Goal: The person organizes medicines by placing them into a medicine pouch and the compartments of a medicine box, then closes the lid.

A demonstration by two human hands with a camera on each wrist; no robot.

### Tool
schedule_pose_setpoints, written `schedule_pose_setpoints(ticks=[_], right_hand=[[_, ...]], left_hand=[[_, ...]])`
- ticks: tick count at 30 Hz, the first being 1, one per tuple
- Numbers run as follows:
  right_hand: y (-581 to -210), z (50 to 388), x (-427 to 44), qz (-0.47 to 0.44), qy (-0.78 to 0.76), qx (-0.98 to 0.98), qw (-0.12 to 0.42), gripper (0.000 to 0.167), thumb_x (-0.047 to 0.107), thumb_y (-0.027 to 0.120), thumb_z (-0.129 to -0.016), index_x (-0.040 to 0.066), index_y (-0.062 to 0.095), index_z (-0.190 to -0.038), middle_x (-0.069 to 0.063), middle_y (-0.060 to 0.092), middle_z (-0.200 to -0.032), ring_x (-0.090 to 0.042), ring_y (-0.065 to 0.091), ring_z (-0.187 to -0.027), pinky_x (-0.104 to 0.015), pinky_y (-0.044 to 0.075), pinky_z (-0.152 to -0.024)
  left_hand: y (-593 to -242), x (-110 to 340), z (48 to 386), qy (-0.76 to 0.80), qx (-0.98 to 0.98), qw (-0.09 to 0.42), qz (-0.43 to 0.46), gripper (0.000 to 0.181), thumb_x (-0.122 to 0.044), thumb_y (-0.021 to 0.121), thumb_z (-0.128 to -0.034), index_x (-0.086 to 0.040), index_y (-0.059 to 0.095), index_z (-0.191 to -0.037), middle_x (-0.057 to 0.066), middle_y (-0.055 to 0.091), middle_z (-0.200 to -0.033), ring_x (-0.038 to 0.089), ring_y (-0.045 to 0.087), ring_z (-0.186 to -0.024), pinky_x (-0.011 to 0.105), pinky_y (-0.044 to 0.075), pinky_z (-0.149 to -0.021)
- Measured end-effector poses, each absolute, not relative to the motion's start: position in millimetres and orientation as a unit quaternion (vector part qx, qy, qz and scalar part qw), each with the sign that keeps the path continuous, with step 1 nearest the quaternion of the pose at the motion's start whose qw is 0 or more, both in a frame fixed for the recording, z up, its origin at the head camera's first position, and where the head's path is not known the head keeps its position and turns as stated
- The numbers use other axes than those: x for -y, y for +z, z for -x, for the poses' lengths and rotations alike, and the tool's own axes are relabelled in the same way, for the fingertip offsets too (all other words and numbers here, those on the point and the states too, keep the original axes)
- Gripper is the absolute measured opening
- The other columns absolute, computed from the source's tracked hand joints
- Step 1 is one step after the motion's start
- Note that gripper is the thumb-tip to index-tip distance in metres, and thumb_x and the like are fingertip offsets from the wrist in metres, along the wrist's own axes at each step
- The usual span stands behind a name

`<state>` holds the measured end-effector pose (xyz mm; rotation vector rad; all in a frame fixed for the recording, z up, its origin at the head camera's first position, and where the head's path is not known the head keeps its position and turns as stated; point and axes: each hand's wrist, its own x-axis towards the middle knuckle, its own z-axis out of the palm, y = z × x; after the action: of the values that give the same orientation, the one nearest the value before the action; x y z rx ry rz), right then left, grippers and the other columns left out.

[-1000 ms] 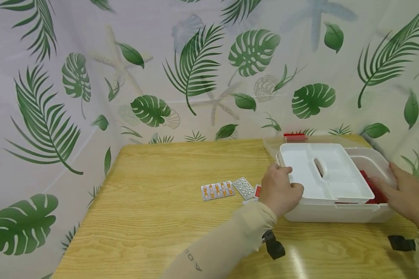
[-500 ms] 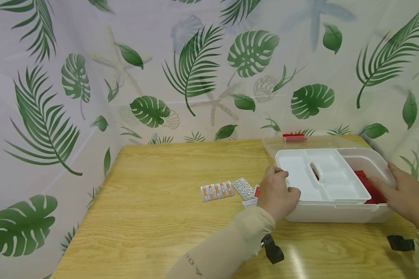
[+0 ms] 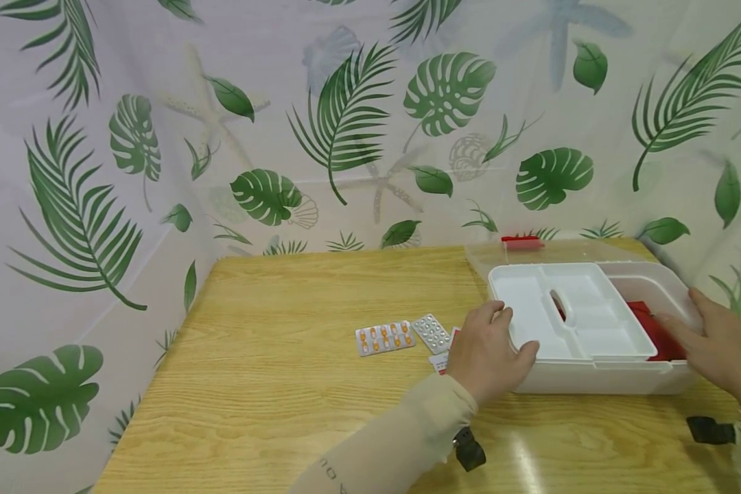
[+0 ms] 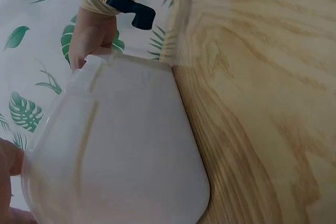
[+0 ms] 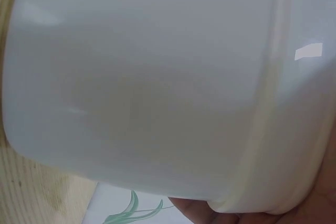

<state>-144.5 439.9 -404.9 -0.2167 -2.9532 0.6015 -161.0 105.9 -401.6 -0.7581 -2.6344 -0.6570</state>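
A white plastic medicine box (image 3: 599, 379) stands at the table's right, its lid swung back behind it. Set into its left part is a white divided tray (image 3: 525, 312) with a slotted handle, level in the box. My left hand (image 3: 490, 353) rests at the box's left front corner, fingers spread and touching the tray's edge. With thumb inside and fingers outside, my right hand (image 3: 725, 346) grips the box's right rim. Something red (image 3: 648, 333) lies inside, beside the tray. Both wrist views show mostly the translucent box wall (image 4: 136, 140), and the right fingers (image 5: 252, 217) curl under its rim.
Left of the box lie an orange-and-white capsule blister pack (image 3: 384, 337) and a silver blister pack (image 3: 431, 333). A small printed packet (image 3: 439, 362) is partly behind my left hand. The clear lid (image 3: 571, 254) with its red latch (image 3: 521, 242) reaches toward the leaf-patterned cloth.
The tray's left side has come down until it sits level in the box. My left fingers have loosened and spread, and the hand has shifted slightly left. The right hand stays put.
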Motion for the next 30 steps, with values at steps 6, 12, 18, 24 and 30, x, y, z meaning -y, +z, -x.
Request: schedule_pose_setpoints(ticks=[6,12,18,24,30], right_hand=[[-404,143,-441,0.078,0.202,0.975,0.050,0.084,0.046,0.041,-0.100,-0.010,0.000,-0.147,-0.046,0.019,-0.139,-0.066,0.027,-0.118,-0.076,0.022,-0.093],[-402,142,-442,0.077,0.204,0.975,0.041,0.084,0.047,0.040,-0.100,-0.010,-0.002,-0.147,-0.046,0.017,-0.140,-0.066,0.023,-0.122,-0.075,0.019,-0.096],[-399,142,-441,0.074,0.202,0.976,0.034,0.085,0.048,0.040,-0.100,-0.010,-0.002,-0.147,-0.047,0.018,-0.139,-0.066,0.023,-0.121,-0.076,0.019,-0.095],[-395,142,-439,0.071,0.191,0.978,0.033,0.086,0.047,0.041,-0.100,-0.010,-0.002,-0.146,-0.047,0.018,-0.139,-0.065,0.024,-0.121,-0.076,0.020,-0.093],[-395,141,-444,0.053,0.186,0.981,0.011,0.089,0.049,0.042,-0.099,-0.010,-0.005,-0.146,-0.047,0.018,-0.139,-0.065,0.025,-0.120,-0.078,0.024,-0.088]], left_hand=[[-400,-96,164,-0.183,0.925,0.136,0.303,0.055,-0.057,0.050,-0.0927,-0.016,0.062,-0.129,-0.005,0.054,-0.134,0.011,0.048,-0.124,0.021,0.039,-0.101],[-402,-90,170,-0.131,0.917,0.162,0.342,0.056,-0.060,0.046,-0.0932,-0.019,0.062,-0.129,-0.006,0.055,-0.134,0.010,0.047,-0.126,0.023,0.038,-0.103],[-402,-89,171,-0.104,0.914,0.175,0.352,0.060,-0.064,0.042,-0.0930,-0.020,0.061,-0.129,-0.005,0.056,-0.133,0.014,0.048,-0.126,0.028,0.039,-0.104],[-403,-89,171,-0.094,0.911,0.195,0.350,0.060,-0.064,0.043,-0.0926,-0.019,0.062,-0.129,-0.004,0.056,-0.133,0.016,0.049,-0.126,0.030,0.040,-0.103],[-406,-88,171,-0.096,0.912,0.194,0.348,0.059,-0.064,0.043,-0.0926,-0.021,0.061,-0.129,-0.007,0.055,-0.134,0.015,0.048,-0.127,0.031,0.041,-0.102]])
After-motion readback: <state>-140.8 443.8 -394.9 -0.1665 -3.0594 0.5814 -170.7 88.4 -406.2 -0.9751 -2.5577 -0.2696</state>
